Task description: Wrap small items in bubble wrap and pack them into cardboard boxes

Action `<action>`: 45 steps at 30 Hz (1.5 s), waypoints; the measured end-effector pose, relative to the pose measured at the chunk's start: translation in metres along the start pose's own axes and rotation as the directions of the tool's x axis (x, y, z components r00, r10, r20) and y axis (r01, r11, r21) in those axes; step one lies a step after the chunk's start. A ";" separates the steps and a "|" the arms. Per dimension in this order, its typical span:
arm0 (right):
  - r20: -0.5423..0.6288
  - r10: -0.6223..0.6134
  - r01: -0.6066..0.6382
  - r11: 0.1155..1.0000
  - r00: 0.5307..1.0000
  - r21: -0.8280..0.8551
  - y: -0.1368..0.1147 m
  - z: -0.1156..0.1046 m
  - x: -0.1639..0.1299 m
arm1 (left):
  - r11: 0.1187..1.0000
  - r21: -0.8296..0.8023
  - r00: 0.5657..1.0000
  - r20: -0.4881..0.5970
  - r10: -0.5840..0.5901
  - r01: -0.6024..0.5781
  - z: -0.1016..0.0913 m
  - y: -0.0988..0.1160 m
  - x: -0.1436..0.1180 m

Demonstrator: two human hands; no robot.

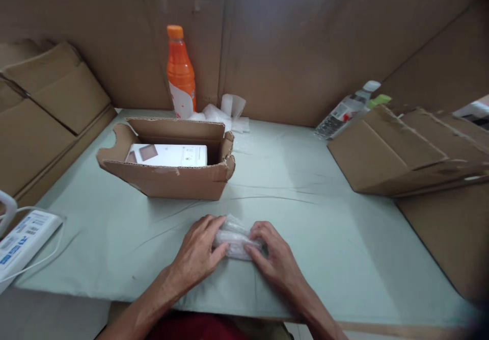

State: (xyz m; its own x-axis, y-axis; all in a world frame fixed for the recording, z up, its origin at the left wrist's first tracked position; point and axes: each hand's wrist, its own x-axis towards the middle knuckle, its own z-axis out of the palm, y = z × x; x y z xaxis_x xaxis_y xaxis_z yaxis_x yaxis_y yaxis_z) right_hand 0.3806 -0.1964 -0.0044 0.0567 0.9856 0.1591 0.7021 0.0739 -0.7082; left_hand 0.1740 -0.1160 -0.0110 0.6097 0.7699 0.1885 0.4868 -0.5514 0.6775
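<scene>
Near the front edge of the table, a small bundle of clear bubble wrap (237, 243) lies between my two hands. My left hand (200, 245) grips its left end, thumb in front and fingers behind. On the right end, my right hand (273, 251) has its thumb and curled fingers closed. What the wrap contains cannot be made out. Just beyond stands an open cardboard box (179, 182) with its flaps up. Inside it sits a white printed carton (171, 155), towards the left of the box.
An orange drink bottle (181, 75) stands at the back beside white wrapping pieces (225, 113). A clear bottle (346, 110) leans at the back right near cardboard boxes (389, 151). More cardboard (53, 100) rises on the left, behind a white power strip (28, 243) with a cable.
</scene>
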 end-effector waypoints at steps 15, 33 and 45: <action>-0.329 -0.354 0.304 0.932 0.875 -0.195 -0.127 -0.106 0.145 | 0.885 0.463 0.682 -0.630 0.371 -0.054 -0.120 0.003 0.024; 0.411 -0.065 0.289 0.809 0.909 -0.512 -0.150 -0.085 0.225 | 0.899 0.433 0.714 -0.607 0.349 -0.071 -0.123 -0.007 0.030; 0.520 -0.051 0.291 0.873 0.853 -0.391 -0.139 -0.065 0.218 | 0.875 0.478 0.733 -0.566 0.376 -0.080 -0.125 -0.007 0.024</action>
State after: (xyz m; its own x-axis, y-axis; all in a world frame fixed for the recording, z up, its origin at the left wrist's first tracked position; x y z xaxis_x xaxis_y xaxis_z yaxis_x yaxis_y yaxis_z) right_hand 0.3415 -0.0022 0.1735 -0.3566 0.9156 -0.1859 0.9072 0.2919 -0.3029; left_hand 0.1073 -0.0535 0.0775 0.2760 0.5388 0.7959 0.6760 -0.6975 0.2378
